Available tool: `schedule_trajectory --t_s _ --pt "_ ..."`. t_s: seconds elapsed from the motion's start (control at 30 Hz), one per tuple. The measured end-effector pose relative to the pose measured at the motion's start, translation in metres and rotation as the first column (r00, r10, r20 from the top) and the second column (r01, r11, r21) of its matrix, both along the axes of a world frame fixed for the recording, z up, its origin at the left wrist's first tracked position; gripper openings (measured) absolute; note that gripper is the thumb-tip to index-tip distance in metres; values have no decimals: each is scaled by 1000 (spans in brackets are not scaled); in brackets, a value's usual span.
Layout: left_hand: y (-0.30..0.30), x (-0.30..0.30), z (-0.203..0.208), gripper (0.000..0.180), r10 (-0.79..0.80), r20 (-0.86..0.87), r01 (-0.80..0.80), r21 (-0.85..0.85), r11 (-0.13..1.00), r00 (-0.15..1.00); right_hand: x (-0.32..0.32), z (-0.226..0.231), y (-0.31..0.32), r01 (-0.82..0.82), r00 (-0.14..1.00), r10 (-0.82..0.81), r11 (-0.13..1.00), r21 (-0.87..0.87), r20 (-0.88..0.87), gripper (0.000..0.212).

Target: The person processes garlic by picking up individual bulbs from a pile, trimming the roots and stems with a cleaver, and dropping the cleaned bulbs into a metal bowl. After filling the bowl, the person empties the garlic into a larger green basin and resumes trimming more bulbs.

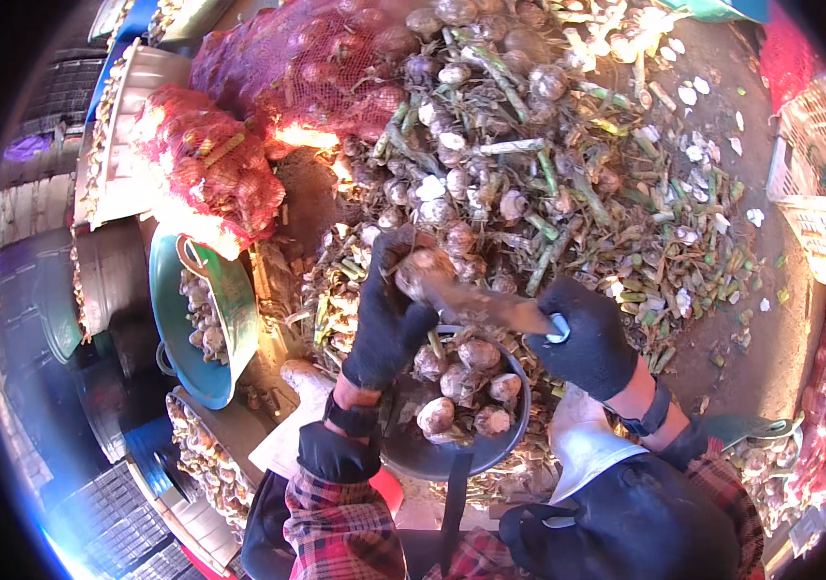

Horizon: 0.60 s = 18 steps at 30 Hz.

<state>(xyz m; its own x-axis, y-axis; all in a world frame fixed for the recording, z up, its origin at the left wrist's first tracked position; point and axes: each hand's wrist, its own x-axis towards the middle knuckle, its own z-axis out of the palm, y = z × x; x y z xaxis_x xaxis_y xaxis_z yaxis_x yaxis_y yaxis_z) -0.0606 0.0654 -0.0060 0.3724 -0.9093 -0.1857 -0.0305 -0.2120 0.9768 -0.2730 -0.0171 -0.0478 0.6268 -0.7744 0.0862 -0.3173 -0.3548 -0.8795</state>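
My left hand (386,314), in a black glove, grips a garlic bulb (423,271) above a dark round bowl (519,425) that holds several trimmed bulbs. My right hand (582,338), also in a black glove, holds a knife (486,304) by its light handle; the blade lies against the bulb in my left hand. A big heap of untrimmed garlic with green stalks (500,155) spreads on the ground just beyond both hands.
Red mesh sacks of bulbs (215,169) lie at the upper left. A green basin (239,329) with garlic sits left of my hands, metal tubs further left. White plastic crates (819,193) stand at the right, cut stalks and skins scattered between.
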Motion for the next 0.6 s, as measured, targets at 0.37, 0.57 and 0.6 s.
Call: schedule_trajectory --t_s 0.37,0.57,0.6 --pt "49 -13 -43 39 -304 97 290 132 948 948 7 16 -8 -205 977 184 948 -244 -106 25" --pt "36 -19 -41 27 -252 96 246 65 967 963 8 -19 -7 -138 988 152 952 -272 32 26" --pt "33 -20 -41 25 -242 96 237 53 970 966 7 -26 -6 -139 988 154 952 -272 32 26"
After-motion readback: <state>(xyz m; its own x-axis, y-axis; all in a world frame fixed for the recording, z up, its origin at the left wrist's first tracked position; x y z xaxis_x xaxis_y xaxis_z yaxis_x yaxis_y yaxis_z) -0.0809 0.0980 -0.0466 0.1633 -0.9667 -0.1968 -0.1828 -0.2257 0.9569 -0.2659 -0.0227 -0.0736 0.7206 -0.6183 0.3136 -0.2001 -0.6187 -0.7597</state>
